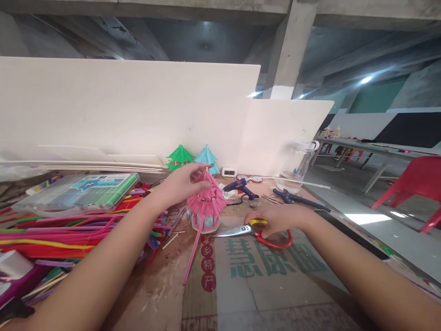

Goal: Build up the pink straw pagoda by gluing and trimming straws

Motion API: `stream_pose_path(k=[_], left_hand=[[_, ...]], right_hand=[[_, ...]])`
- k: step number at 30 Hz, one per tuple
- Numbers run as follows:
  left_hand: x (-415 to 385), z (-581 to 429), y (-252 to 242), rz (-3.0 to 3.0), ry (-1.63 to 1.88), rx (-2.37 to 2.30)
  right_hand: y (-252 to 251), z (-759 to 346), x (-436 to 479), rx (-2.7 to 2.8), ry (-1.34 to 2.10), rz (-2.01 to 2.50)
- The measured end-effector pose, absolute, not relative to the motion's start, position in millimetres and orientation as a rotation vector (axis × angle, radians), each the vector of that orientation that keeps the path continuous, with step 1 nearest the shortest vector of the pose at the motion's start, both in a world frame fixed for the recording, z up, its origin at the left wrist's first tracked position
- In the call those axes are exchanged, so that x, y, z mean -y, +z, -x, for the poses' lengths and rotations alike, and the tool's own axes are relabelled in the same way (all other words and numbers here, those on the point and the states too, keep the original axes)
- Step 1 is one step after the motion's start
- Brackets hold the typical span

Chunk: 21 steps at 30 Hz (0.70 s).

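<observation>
In the head view my left hand (pixel 193 181) grips the peak of a small pink pagoda model (pixel 206 202) between thumb and fingers. The model has tiered roofs of pink strips and stands on a pale base (pixel 206 224). A long pink strip (pixel 193 257) slants down in front of it toward me. My right hand (pixel 272 219) is closed around scissors (pixel 237 231) with red and yellow handles, low over the cardboard sheet (pixel 262 289). The scissor blades point left, toward the model's base. Part of the right fingers is hidden behind the hand.
Green (pixel 180 157) and light blue (pixel 206 157) pagoda models stand behind. A blue glue gun (pixel 241 187), pliers (pixel 296 198) and a clear jug (pixel 296 165) lie to the right. Coloured pipe cleaners (pixel 62 234) and a plastic case (pixel 79 195) crowd the left.
</observation>
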<state>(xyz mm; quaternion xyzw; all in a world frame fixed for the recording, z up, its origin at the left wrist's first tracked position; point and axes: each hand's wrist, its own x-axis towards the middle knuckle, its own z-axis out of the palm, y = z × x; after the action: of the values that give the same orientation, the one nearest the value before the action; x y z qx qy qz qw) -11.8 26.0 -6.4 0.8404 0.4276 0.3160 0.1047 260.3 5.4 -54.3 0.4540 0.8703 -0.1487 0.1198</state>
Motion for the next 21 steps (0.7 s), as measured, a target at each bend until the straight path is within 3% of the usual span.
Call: stream_pose_path(k=[5,16,21], left_hand=[[-21.5,17.9,-4.6,-2.596,0.714,-1.178],[-24.2,10.1,-10.8,-2.768,0.744,-1.224],[-20.3,12.1,-6.3,-2.696,0.691,-1.227]], right_hand=[[-55.9,-261.1,-5.1,-2.601,-0.408,-1.350],[-58.7,-263.7,-7.6,-2.693,-0.329,-1.290],[-44.2,-246.7,4.7,-2.972,-0.296,-1.553]])
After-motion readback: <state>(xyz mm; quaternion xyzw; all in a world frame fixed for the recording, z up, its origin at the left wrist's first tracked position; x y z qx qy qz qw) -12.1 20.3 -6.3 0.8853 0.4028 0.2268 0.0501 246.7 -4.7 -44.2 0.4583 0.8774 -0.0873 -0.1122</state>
